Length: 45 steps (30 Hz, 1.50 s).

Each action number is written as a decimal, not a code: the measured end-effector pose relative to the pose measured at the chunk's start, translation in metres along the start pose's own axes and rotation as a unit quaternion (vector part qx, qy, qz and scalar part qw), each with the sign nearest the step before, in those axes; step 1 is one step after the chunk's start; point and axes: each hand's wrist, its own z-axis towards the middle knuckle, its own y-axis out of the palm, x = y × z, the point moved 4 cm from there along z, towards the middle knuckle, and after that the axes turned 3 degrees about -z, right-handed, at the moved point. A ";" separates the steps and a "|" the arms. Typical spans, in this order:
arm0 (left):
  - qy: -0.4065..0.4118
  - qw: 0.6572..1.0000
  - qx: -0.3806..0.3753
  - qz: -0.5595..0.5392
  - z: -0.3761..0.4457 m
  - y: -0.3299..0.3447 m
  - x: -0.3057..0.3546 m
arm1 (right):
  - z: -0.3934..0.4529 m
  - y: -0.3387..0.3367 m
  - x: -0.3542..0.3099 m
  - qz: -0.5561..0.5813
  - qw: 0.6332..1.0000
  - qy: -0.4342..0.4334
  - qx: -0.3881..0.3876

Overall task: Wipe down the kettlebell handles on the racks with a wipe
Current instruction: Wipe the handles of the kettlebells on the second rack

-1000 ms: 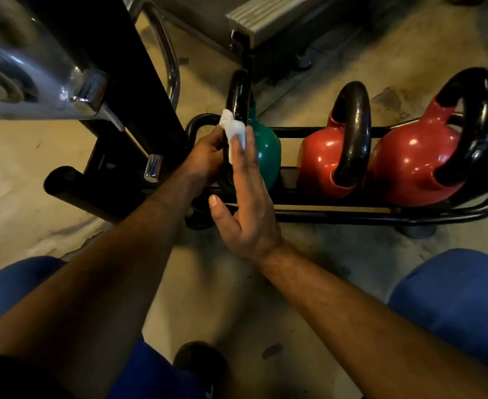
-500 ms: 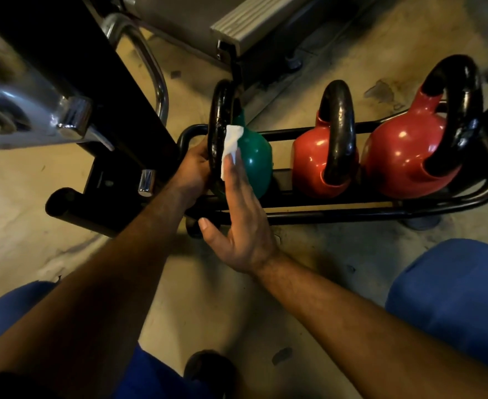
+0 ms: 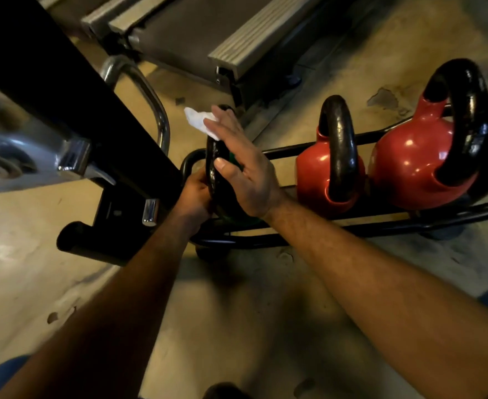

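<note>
Gym floor [image 3: 260, 312], bare concrete, stained, dim light. My right hand [image 3: 245, 168] has straight fingers laid flat on the white wipe [image 3: 198, 122], pressing it on the top of the black handle [image 3: 212, 156] of the green kettlebell [image 3: 232, 159]; the thumb sticks out to the side, touching the handle lower down. My left hand [image 3: 195, 194] is curled round the lower part of the same handle, gripping it from the left. The green bell is mostly hidden behind my hands and sits at the left end of the low black rack [image 3: 308, 228]. To its right on the rack is a small red kettlebell [image 3: 311, 174], then a bigger red kettlebell [image 3: 409, 165] just beside it, both upright with black handles. Left of the rack: a black machine frame [image 3: 78, 110] with chrome parts, and a chrome bar [image 3: 147, 93] curving behind it. Treadmill [image 3: 208, 33] at the back. Blue trouser knees show at the bottom corners.
</note>
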 end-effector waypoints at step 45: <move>-0.027 0.996 0.036 0.071 0.011 -0.007 -0.010 | 0.035 -0.016 0.028 0.057 0.981 0.183 -0.029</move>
